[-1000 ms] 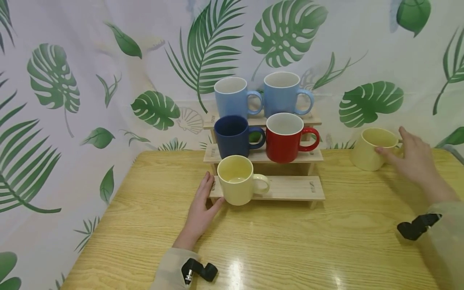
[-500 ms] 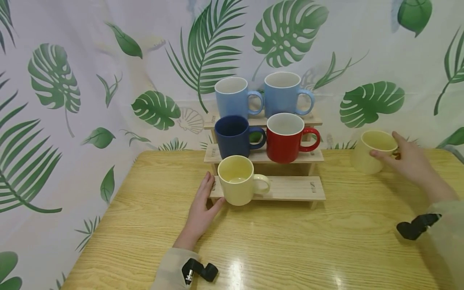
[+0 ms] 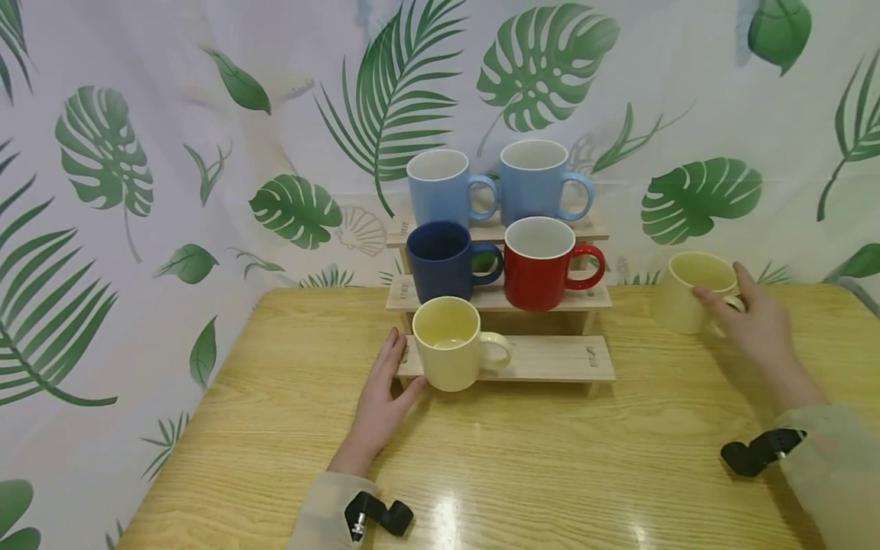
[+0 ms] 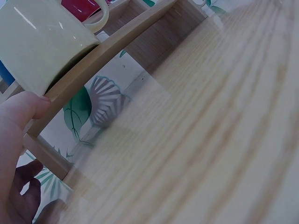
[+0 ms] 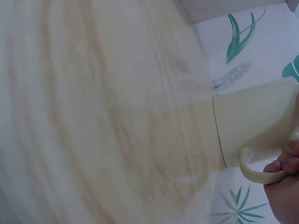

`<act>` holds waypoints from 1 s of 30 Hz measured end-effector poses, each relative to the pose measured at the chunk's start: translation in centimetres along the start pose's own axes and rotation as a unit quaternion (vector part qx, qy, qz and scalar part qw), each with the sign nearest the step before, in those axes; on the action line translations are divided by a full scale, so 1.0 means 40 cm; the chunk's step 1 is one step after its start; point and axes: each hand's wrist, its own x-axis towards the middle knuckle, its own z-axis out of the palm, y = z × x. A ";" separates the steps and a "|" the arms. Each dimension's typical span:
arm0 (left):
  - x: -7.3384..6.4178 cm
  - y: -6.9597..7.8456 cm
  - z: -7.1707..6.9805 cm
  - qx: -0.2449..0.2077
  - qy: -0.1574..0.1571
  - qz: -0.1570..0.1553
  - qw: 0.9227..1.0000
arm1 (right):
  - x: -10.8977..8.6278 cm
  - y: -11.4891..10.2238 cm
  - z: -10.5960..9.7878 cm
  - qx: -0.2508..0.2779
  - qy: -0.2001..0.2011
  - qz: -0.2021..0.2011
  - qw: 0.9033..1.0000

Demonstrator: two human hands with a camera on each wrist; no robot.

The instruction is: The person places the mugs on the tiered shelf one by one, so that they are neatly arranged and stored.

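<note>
My right hand [image 3: 756, 321] grips a pale yellow mug [image 3: 687, 302] by its handle [image 5: 254, 172], right of the wooden stand. The mug is upright, close over the table's far right part. My left hand [image 3: 378, 397] holds the left end of the stand's lowest shelf [image 3: 550, 357]; its thumb [image 4: 30, 107] lies on the front edge, while the other fingers are at the side. Beside that thumb, a second yellow mug [image 3: 448, 355] stands on the left half of this shelf, handle to the right.
On the middle shelf stand a dark blue mug [image 3: 440, 267] and a red mug [image 3: 536, 267]. Two light blue mugs, one left [image 3: 440, 191] and one right [image 3: 532, 183], occupy the top shelf. Behind the wooden table [image 3: 275, 458] hangs a leaf-patterned cloth [image 3: 172, 153].
My right hand has moved slightly left and nearer with its yellow mug, and its fingers now close around the handle. My left hand stays in place on the shelf.
</note>
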 end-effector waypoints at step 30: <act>-0.004 0.001 0.009 0.007 0.011 0.015 1.000 | -0.107 -0.032 0.044 0.327 -0.022 0.112 0.938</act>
